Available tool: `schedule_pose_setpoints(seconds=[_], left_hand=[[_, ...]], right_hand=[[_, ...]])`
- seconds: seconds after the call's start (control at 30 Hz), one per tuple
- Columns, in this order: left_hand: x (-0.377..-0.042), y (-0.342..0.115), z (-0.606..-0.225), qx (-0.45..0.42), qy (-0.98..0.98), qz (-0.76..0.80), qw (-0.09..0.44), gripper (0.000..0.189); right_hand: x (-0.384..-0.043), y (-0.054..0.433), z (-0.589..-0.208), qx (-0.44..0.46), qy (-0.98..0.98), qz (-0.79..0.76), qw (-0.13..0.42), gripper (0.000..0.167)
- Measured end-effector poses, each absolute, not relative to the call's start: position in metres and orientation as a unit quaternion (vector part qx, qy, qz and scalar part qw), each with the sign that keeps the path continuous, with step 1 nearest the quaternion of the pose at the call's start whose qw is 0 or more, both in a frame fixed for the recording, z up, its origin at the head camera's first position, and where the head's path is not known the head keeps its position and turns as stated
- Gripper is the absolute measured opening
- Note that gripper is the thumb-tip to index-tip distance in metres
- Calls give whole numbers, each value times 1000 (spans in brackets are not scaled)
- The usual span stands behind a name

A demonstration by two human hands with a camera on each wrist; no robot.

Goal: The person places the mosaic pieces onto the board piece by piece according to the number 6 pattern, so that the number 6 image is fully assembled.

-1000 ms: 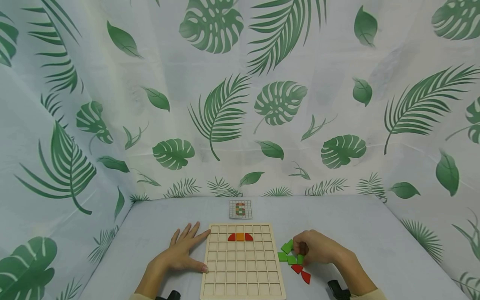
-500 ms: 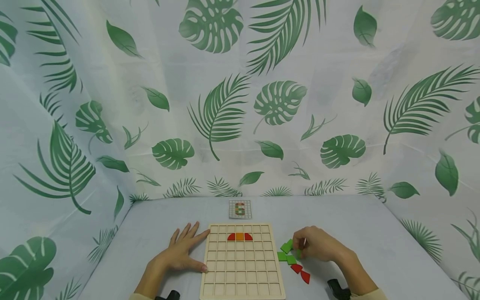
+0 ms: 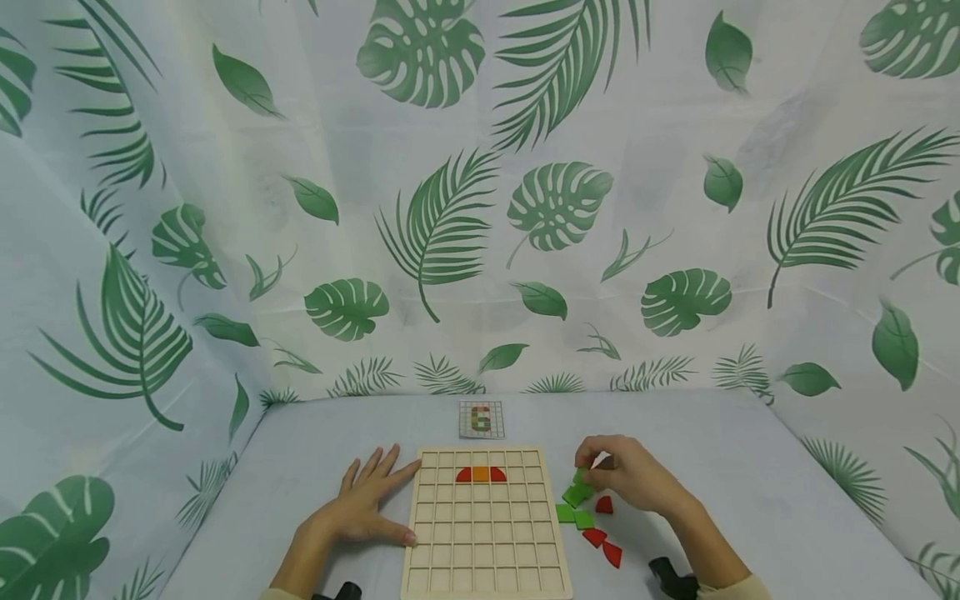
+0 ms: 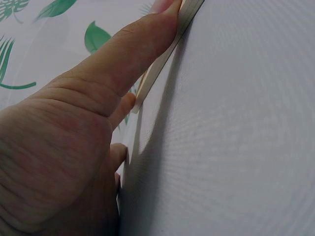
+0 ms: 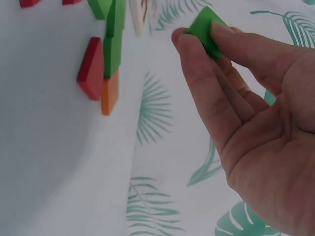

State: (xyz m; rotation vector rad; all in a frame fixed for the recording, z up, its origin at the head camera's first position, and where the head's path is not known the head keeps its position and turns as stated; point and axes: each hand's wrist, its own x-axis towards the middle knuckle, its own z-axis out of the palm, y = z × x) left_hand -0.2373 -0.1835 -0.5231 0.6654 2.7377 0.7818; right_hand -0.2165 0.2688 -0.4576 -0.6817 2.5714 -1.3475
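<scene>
My right hand (image 3: pixel 630 473) pinches a green square tile (image 5: pixel 205 32) between thumb and fingertips, just right of the board; in the right wrist view it is held up off the table. Below it lie loose green tiles (image 3: pixel 584 520) and several red rounded-corner tiles (image 3: pixel 612 555). An orange tile (image 5: pixel 110 96) shows beside a red one (image 5: pixel 90 69) in the right wrist view. My left hand (image 3: pixel 363 505) lies with fingers spread, thumb and index finger touching the left edge of the wooden grid board (image 3: pixel 483 533). In its second row, an orange tile (image 3: pixel 481 474) sits between two red ones.
Behind the board lies a small card (image 3: pixel 482 419) with a coloured figure 6 on a grid. A white cloth covers the table (image 3: pixel 675 425). Leaf-print curtains (image 3: pixel 480 250) enclose the back and sides.
My right hand has picked up a green tile and moved up and slightly left with it. A red tile that the hand covered now shows. The left hand stays at the board.
</scene>
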Motion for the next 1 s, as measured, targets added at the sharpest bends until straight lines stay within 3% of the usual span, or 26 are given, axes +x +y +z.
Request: schedule_pose_setpoints(seconds=[0.43, 1.0], left_hand=[[-238, -184, -524, 225, 932, 263, 108, 116], [-239, -184, -524, 221, 934, 258, 113, 116]], right_hand=[[-223, 232, -464, -239, 875, -420, 3, 8], [-239, 162, -465, -292, 852, -432, 47, 10]])
